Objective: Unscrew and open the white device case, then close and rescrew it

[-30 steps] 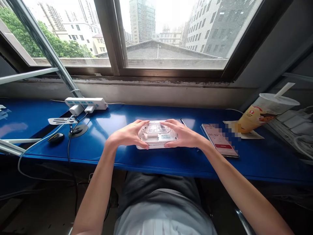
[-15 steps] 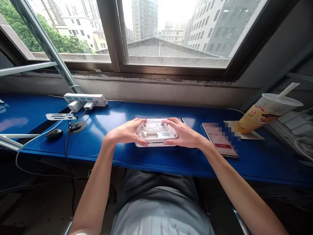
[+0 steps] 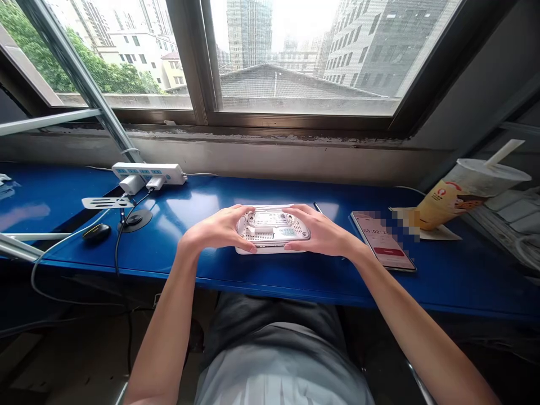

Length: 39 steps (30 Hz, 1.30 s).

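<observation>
A white plastic device with a vented, perforated face and printed labels is on the blue desk in front of me. It looks like the underside of some electronic box; its exact kind I cannot make out. My left hand grips its left end, thumb on the near edge and fingers over the far edge. At the opposite end my right hand holds it the same way. A thin dark pen-like stick lies just beyond the right hand.
Right of my hands lies a phone with a timer on its screen. Farther right, a drink cup with a straw leans over paper. At left are a power strip, a black mouse and cables. The desk's front edge runs before my lap.
Both hands keep their grip on the white device, and it stays where it was on the desk. The whole view has shifted very slightly.
</observation>
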Motion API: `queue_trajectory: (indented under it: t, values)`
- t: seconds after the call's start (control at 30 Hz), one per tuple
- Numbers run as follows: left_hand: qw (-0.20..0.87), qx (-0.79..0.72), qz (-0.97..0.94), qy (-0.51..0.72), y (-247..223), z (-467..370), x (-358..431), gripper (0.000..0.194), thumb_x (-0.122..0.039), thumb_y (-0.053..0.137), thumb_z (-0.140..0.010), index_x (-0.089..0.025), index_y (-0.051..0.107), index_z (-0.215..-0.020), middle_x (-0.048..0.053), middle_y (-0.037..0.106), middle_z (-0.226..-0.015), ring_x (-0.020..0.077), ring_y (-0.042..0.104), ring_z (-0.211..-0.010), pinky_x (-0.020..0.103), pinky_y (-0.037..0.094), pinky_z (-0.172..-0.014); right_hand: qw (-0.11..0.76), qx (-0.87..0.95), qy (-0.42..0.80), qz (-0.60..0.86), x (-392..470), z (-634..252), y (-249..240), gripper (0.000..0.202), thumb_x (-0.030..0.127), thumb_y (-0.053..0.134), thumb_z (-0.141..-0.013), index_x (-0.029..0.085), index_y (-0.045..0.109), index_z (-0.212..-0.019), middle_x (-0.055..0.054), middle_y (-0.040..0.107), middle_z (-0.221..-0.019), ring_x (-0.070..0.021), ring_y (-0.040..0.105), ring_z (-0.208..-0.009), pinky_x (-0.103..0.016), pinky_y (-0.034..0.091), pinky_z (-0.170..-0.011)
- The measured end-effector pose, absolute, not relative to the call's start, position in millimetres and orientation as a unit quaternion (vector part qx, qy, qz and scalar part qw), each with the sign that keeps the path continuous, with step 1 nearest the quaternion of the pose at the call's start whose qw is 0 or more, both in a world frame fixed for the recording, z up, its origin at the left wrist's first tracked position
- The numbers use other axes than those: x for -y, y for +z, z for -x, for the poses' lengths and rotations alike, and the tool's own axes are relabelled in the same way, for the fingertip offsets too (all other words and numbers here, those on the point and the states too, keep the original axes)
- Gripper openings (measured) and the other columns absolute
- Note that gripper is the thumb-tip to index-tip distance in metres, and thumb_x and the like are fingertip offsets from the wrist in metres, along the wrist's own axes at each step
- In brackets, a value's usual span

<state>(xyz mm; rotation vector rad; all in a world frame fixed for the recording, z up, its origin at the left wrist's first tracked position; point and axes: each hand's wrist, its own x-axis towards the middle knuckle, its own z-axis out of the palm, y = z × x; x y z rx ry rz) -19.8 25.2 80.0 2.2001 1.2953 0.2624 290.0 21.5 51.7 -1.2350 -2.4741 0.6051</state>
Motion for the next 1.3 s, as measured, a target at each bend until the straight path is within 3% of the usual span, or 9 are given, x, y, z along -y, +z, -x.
queue_trajectory:
  t: [0.4,0.63,1.07,1.13,1.23,1.3]
  values:
    - [0.291,-0.457,-0.832,0.115,75,20,-27,0.104,-0.068,0.085,-0.071,-0.028,0.048,-0.159,0.011,0.051,-0.156,0.0352,0.056,-0.136,0.04,0.051,-0.107,0.157,0.85,0.227,0.449,-24,-289,48,0.099,0.075,0.079,-0.081,0.028,0.045,-0.161,-0.016,0.044,-0.163,-0.0394,0.045,-0.147,-0.056,0.047,-0.116]
    - [0.304,-0.45,-0.831,0.119,74,19,-26,0.1,-0.068,0.086,-0.069,-0.031,0.05,-0.155,0.009,0.049,-0.154,0.0341,0.057,-0.132,0.04,0.053,-0.103,0.167,0.85,0.236,0.441,-26,-290,46,0.097,0.074,0.082,-0.078,0.033,0.049,-0.159,-0.013,0.045,-0.159,-0.0418,0.045,-0.145,-0.058,0.045,-0.117]
    - [0.281,-0.472,-0.827,0.122,79,17,-25,0.092,-0.067,0.087,-0.068,-0.028,0.056,-0.146,0.009,0.052,-0.146,0.0347,0.056,-0.127,0.041,0.053,-0.098,0.176,0.84,0.262,0.441,-26,-292,50,0.101,0.073,0.084,-0.076,0.03,0.049,-0.16,-0.012,0.045,-0.162,-0.0375,0.046,-0.147,-0.053,0.048,-0.117]
    - [0.292,-0.465,-0.827,0.123,80,17,-25,0.089,-0.066,0.087,-0.069,-0.029,0.056,-0.144,0.009,0.053,-0.143,0.0338,0.057,-0.124,0.041,0.053,-0.096,0.188,0.834,0.262,0.448,-27,-291,50,0.092,0.073,0.079,-0.082,0.03,0.052,-0.158,-0.012,0.049,-0.161,-0.0371,0.048,-0.147,-0.052,0.049,-0.116]
    - [0.296,-0.458,-0.829,0.128,79,16,-25,0.086,-0.063,0.088,-0.069,-0.03,0.057,-0.142,0.008,0.053,-0.138,0.0327,0.057,-0.121,0.041,0.053,-0.095,0.215,0.817,0.244,0.476,-28,-285,48,0.069,0.071,0.055,-0.101,0.026,0.057,-0.154,-0.014,0.058,-0.154,-0.036,0.053,-0.143,-0.052,0.05,-0.114]
    - [0.293,-0.455,-0.83,0.133,79,16,-25,0.084,-0.062,0.088,-0.069,-0.031,0.058,-0.141,0.007,0.053,-0.134,0.032,0.057,-0.119,0.041,0.053,-0.094,0.233,0.804,0.223,0.498,-28,-278,46,0.063,0.067,0.044,-0.107,0.023,0.062,-0.149,-0.016,0.062,-0.149,-0.0364,0.056,-0.14,-0.052,0.052,-0.112]
